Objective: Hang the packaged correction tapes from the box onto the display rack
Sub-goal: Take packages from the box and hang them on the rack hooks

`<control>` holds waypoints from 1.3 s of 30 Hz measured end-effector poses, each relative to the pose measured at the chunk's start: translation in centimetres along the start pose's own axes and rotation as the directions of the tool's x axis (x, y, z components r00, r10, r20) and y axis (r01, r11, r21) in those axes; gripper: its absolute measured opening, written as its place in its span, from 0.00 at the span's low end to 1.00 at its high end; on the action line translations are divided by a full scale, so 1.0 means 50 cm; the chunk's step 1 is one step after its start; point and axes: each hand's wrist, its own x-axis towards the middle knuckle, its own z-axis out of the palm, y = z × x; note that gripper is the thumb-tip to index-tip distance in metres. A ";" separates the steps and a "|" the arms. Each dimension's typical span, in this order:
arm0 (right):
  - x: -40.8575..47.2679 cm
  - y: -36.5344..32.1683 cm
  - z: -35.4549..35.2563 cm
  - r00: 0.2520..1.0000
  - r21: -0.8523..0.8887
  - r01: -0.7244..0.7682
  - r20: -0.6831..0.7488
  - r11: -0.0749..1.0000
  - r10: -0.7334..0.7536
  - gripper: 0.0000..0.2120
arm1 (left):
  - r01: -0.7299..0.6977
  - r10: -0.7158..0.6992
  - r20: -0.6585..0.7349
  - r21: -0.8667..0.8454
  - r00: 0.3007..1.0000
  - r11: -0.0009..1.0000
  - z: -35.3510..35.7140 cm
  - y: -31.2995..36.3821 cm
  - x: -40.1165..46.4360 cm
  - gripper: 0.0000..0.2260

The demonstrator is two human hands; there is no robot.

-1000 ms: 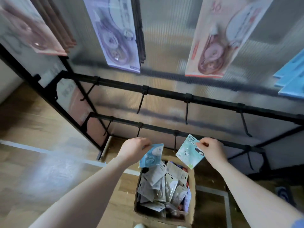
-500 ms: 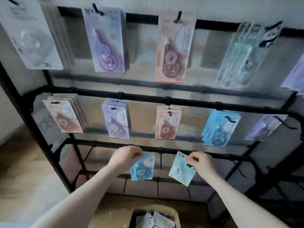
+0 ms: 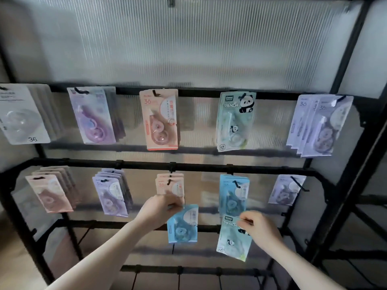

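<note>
**Two packs held before the rack**

We face the black rack (image 3: 209,165), with packs hanging in two rows. Our left hand (image 3: 161,208) pinches the blue pack (image 3: 183,223) by its top, just under the pink ones. Our right hand (image 3: 258,227) pinches the pale green panda pack (image 3: 232,239), tilted, below the blue row.

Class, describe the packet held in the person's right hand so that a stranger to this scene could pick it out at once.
Start at the black display rack with its two filled rows of hanging packets. Below the second row, in front of the blue packets, the right hand pinches one loose packet by its top edge. This panda packet is pale green with PANDA lettering and a small panda, unlike the plain blue packet in the left hand.
</note>
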 end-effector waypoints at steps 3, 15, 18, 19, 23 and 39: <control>0.014 0.055 -0.052 0.999 -0.005 0.034 0.006 0.999 -0.034 0.10 | -0.012 0.012 -0.034 0.005 0.999 1.000 0.032 0.073 0.023 0.07; 0.088 0.141 -0.138 0.987 0.021 0.152 0.043 0.988 -0.153 0.17 | -0.030 0.021 -0.163 -0.053 0.986 0.998 0.102 0.246 0.109 0.08; 0.098 0.138 -0.142 0.986 0.027 0.165 0.014 0.986 -0.165 0.12 | -0.035 0.029 -0.168 -0.032 0.985 0.999 0.114 0.251 0.131 0.08; 0.100 0.138 -0.142 0.986 0.024 0.165 0.013 0.986 -0.165 0.10 | -0.039 0.034 -0.169 -0.027 0.985 0.999 0.118 0.252 0.138 0.08; 0.111 0.137 -0.145 0.986 0.028 0.162 0.038 0.986 -0.163 0.07 | -0.050 0.042 -0.175 -0.041 0.984 0.998 0.132 0.246 0.162 0.08; 0.126 0.124 -0.154 0.984 -0.042 0.181 0.011 0.983 -0.180 0.12 | -0.144 0.186 -0.299 0.158 0.936 0.977 0.150 0.244 0.183 0.06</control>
